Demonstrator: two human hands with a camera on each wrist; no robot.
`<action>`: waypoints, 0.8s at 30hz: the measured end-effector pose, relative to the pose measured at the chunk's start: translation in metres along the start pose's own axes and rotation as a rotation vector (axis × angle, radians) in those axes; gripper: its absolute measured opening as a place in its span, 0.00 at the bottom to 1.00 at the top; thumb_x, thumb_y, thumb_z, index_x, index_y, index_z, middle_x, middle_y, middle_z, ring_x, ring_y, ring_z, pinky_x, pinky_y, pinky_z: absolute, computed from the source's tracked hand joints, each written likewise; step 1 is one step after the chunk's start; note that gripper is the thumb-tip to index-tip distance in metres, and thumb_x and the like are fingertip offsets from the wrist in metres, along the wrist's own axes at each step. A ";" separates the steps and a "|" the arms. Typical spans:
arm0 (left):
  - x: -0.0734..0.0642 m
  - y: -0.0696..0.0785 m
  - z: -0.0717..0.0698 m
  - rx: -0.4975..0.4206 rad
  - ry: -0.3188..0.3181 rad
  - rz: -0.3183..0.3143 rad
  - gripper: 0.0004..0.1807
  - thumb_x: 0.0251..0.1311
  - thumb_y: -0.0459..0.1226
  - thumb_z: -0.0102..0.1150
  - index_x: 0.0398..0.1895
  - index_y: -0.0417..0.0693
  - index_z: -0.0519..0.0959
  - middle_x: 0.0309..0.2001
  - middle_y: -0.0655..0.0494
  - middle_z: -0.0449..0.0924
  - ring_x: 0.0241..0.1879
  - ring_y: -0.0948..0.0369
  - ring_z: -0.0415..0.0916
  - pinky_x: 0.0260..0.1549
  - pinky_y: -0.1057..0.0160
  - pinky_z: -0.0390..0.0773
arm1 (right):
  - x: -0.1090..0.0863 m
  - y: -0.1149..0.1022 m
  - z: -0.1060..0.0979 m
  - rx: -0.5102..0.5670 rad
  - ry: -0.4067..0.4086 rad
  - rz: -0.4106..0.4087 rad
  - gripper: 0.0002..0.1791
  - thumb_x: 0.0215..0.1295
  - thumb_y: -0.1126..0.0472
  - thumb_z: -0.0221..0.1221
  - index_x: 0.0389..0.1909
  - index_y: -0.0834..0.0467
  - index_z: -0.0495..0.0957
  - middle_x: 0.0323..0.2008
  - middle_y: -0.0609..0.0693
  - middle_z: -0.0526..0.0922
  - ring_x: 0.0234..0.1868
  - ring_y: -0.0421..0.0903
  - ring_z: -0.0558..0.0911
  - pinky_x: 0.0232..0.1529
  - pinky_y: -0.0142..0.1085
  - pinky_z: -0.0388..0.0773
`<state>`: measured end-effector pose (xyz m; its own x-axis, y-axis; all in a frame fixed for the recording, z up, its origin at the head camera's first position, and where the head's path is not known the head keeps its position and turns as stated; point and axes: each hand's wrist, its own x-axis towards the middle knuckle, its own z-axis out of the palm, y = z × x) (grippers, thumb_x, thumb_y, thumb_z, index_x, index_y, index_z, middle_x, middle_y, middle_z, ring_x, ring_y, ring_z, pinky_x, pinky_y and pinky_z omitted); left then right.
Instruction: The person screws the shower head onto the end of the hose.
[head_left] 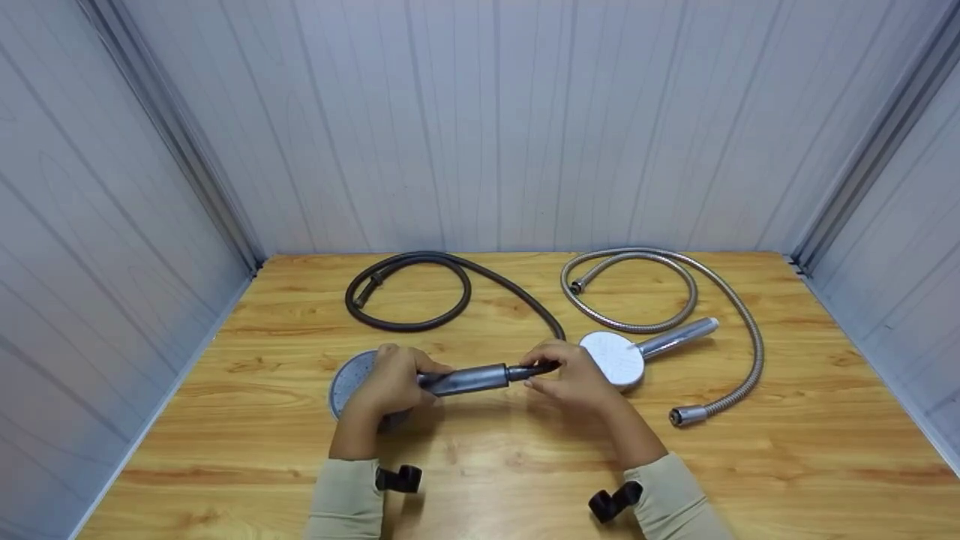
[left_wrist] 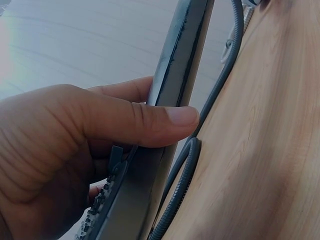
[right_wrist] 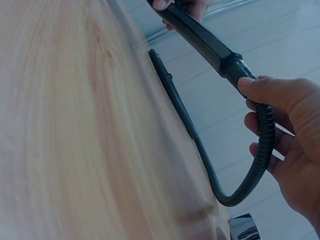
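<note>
My left hand (head_left: 392, 379) grips a dark grey shower head (head_left: 472, 380) by its handle near the round head, thumb laid across the handle in the left wrist view. At the handle's other end, my right hand (head_left: 574, 375) pinches the end fitting (right_wrist: 239, 75) of a dark shower hose (right_wrist: 265, 130) between thumb and fingers. Fitting and handle meet end to end in one line. From the right hand the hose bends down and runs back over the table to a loop behind the hands.
A chrome shower head (head_left: 613, 358) with a white face lies just right of my right hand. Behind and beside it a silver shower hose (head_left: 752, 352) lies coiled on the wooden table (head_left: 247, 420). Pale panel walls (head_left: 465, 135) enclose the back and both sides.
</note>
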<state>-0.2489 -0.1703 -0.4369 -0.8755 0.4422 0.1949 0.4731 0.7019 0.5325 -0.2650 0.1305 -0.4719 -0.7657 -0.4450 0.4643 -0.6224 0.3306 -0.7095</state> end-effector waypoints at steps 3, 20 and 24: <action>0.000 0.000 0.000 0.000 0.002 0.009 0.24 0.35 0.29 0.78 0.42 0.51 0.88 0.32 0.61 0.86 0.27 0.63 0.73 0.46 0.52 0.56 | 0.000 -0.003 0.001 -0.002 -0.004 0.011 0.12 0.50 0.72 0.71 0.37 0.63 0.85 0.36 0.55 0.85 0.37 0.54 0.82 0.38 0.47 0.78; -0.001 0.000 0.001 -0.019 0.015 0.013 0.23 0.35 0.29 0.79 0.41 0.50 0.88 0.34 0.60 0.87 0.29 0.62 0.75 0.45 0.53 0.55 | 0.000 -0.014 -0.002 0.005 -0.028 0.018 0.11 0.52 0.73 0.69 0.38 0.66 0.84 0.36 0.57 0.85 0.36 0.55 0.83 0.39 0.47 0.78; -0.001 0.001 0.000 -0.025 0.011 0.010 0.23 0.35 0.30 0.80 0.41 0.50 0.88 0.35 0.61 0.86 0.28 0.62 0.73 0.43 0.54 0.53 | -0.001 -0.005 -0.002 -0.007 -0.027 0.020 0.11 0.53 0.69 0.70 0.39 0.62 0.85 0.37 0.54 0.86 0.36 0.53 0.83 0.38 0.45 0.77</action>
<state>-0.2474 -0.1698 -0.4370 -0.8720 0.4426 0.2090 0.4789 0.6835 0.5509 -0.2619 0.1308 -0.4676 -0.7732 -0.4605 0.4360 -0.6084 0.3450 -0.7147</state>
